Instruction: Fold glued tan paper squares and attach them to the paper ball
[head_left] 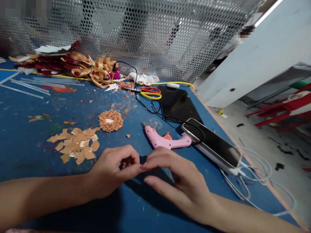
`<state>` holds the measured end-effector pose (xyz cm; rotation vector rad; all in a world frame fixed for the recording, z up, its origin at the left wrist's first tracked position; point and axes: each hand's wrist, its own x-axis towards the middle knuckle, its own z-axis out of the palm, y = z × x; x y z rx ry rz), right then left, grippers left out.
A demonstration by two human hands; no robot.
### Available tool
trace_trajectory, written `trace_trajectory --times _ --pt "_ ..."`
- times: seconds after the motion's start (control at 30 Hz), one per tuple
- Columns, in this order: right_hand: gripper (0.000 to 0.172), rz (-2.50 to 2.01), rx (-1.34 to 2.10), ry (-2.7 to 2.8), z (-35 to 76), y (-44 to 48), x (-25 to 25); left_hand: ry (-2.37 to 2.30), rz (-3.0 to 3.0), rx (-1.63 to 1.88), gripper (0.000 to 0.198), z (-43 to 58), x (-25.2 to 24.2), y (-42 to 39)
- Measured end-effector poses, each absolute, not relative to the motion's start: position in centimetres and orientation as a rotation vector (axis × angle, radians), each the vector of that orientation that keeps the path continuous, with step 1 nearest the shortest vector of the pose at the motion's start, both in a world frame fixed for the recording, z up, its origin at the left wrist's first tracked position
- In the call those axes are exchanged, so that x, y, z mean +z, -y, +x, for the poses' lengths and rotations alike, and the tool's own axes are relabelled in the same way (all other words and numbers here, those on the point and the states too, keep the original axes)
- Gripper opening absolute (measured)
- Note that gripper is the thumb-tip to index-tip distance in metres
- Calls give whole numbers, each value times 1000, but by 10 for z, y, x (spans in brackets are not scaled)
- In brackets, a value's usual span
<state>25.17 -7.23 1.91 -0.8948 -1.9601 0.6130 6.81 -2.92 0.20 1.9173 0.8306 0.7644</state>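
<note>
My left hand [116, 168] is closed in a curl above the front of the blue table, thumb stretched toward the right. Whatever its fingers hold, if anything, is too small or hidden to make out. The index fingertip of my right hand [179, 181] meets the left thumb tip, while the right thumb stays apart below with nothing visible in the gap. Just beyond lies a pink glue gun [160, 139] with an orange trigger. Tan cut ribbon pieces [77, 144] form a loose heap left of my hands. Behind them rests a round, frilly orange-tan piece [110, 121] with a white centre.
Scissors [150, 92] with red and yellow handles lie near a dark flat panel [179, 103]. A phone [213, 140] with white cables sits at right. Clear glue sticks [31, 87] and gold ribbon [102, 71] are at the back, before a perforated metal screen [145, 38].
</note>
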Motion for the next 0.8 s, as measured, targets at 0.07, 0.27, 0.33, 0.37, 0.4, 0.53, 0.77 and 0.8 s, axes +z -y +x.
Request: trace_trajectory --times 0.07,0.27,0.33,0.37,0.4,0.53,0.77,0.8 --pt "7 -915 712 1875 249 74 15 -799 2003 797 26 66 1 30" --pt "6 -948 817 1745 248 77 11 -650 2323 971 25 62 0 34" --pt "7 -917 818 1732 248 78 11 -623 2372 978 26 62 0 35" --pt "7 -901 815 1724 248 78 11 -617 2388 972 28 62 0 35" --pt "7 -888 811 1717 248 78 11 -614 2399 966 29 62 0 35" --pt "8 -892 811 1705 249 78 11 -632 2423 935 30 62 1 34" --pt "12 -857 858 1780 251 74 13 -627 2405 896 32 61 -1 33" --pt "13 -847 864 1790 252 73 13 -616 2396 894 32 61 -1 33"
